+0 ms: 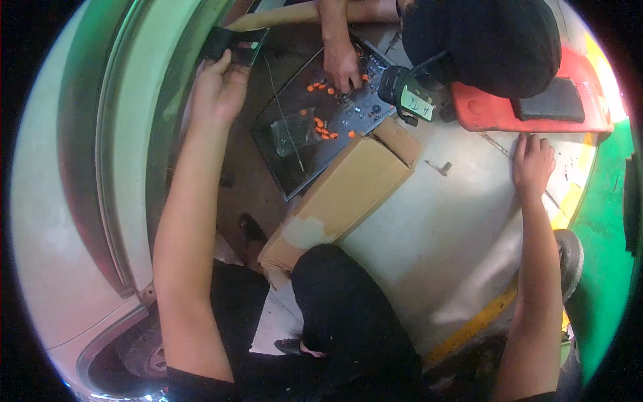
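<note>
My left hand [220,90] is raised beside the car at the upper left, thumb pressed on a dark, flat, glossy-edged piece [231,45] whose exact kind I cannot make out. The undersides of those fingers are partly hidden. A thin wire or rod [284,120] runs down from near that piece to a black tray. My right hand [534,164] lies flat on the floor, fingers stretched out, just below a red creeper board [479,114]. The black tray [271,164] holds orange caps [321,128], small metal fasteners [355,110] and a clear plastic bag [293,136].
A co-worker's hand [343,67] reaches into the tray; their other forearm extends toward the car [43,201]. An open cardboard box [341,194] lies before my knees. A small tool [441,167] sits on the floor. A wheel [569,261] stands by my right forearm.
</note>
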The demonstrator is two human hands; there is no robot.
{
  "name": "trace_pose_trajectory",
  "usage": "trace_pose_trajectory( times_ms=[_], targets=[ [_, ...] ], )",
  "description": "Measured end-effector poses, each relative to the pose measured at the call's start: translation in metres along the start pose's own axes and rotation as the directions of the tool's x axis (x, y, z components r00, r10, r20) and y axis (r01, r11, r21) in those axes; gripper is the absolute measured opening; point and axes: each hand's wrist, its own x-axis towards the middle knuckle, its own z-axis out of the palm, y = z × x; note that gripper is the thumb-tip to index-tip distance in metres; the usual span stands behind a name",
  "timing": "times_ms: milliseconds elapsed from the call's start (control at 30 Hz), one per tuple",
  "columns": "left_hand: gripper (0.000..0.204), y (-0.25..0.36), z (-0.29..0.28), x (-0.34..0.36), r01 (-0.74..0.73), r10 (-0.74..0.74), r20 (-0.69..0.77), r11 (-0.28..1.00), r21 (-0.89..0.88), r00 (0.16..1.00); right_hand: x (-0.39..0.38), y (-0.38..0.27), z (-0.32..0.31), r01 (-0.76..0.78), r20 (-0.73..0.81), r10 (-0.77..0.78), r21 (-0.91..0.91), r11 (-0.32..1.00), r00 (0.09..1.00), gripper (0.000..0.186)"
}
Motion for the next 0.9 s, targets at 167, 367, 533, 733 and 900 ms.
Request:
trace_pose_trajectory(
  times_ms=[167,367,533,733,900],
  targets=[
    [0.027,-0.003,0.008,-0.004,-0.012,0.017,-0.087,0.999,0.048,0.996,0.0,0.003,0.001,-0.014,0.017,0.014,0.0,1.0,1.0,0.033],
    [0.031,-0.001,0.002,0.001,-0.038,0.037,-0.091,0.999,0.001,0.995,-0.001,0.002,0.003,-0.014,0.026,0.014,-0.004,1.0,1.0,0.033],
    [0.032,0.003,-0.006,0.004,0.064,-0.054,0.136,0.995,-0.076,0.989,-0.001,0.002,0.004,-0.015,0.017,0.015,0.01,1.0,1.0,0.032],
    [0.034,0.0,0.007,-0.004,0.009,-0.006,0.092,0.999,-0.033,0.996,-0.001,0.003,0.003,-0.016,0.021,0.016,0.008,1.0,1.0,0.031],
    [0.033,-0.002,0.005,-0.003,0.011,-0.01,0.048,1.0,-0.019,0.999,-0.001,0.004,0.002,-0.014,0.014,0.014,0.013,1.0,1.0,0.032]
  ],
)
